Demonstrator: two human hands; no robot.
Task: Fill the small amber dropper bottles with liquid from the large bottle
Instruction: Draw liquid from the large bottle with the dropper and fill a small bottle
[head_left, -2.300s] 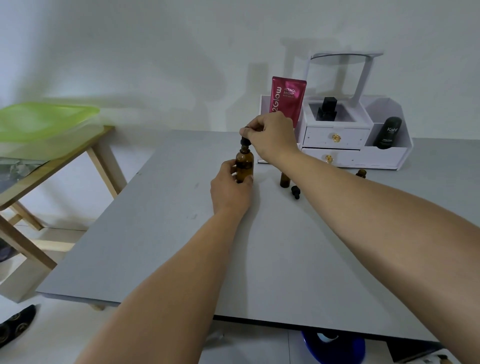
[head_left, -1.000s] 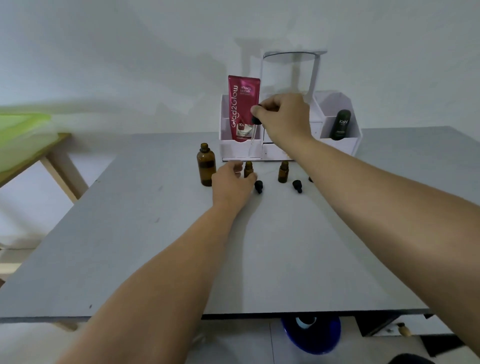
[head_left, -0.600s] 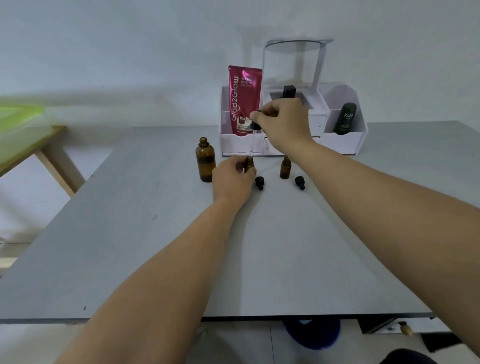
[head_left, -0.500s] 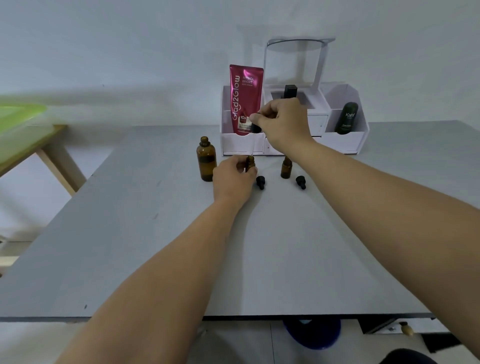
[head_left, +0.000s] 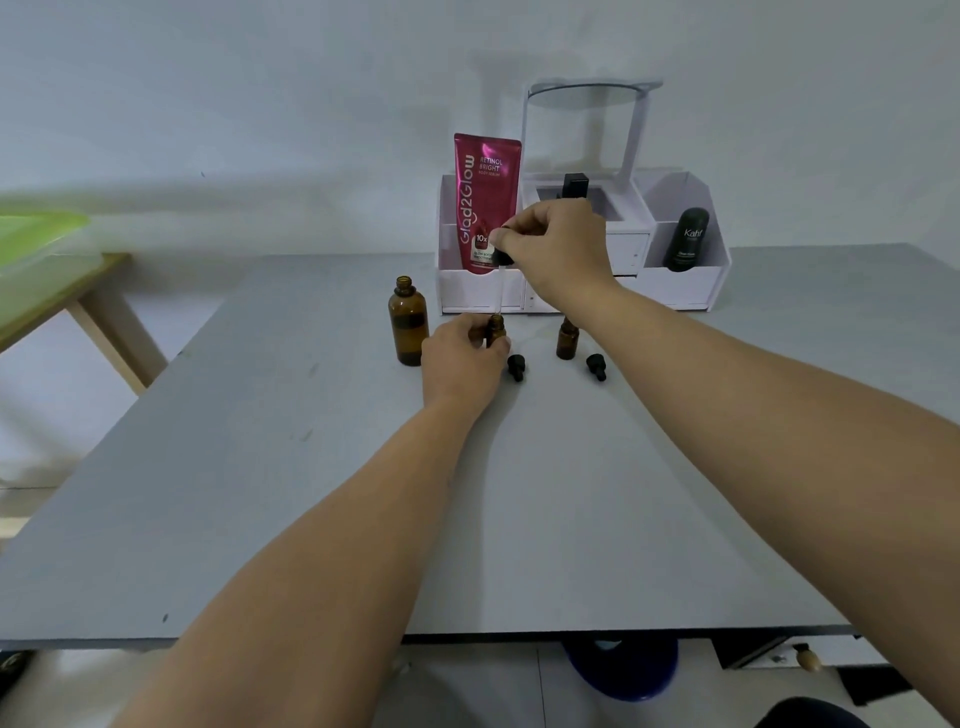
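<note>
Right hand pinches glass dropper above small amber bottle gripped by left hand.

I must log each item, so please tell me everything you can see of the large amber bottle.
The large bottle is amber-brown and looks like glass, with a round body, a short narrow neck and an open mouth with no cap. It stands upright on the grey table, just beside the left hand. Whether they touch cannot be told. A darker band crosses its upper body.
</note>
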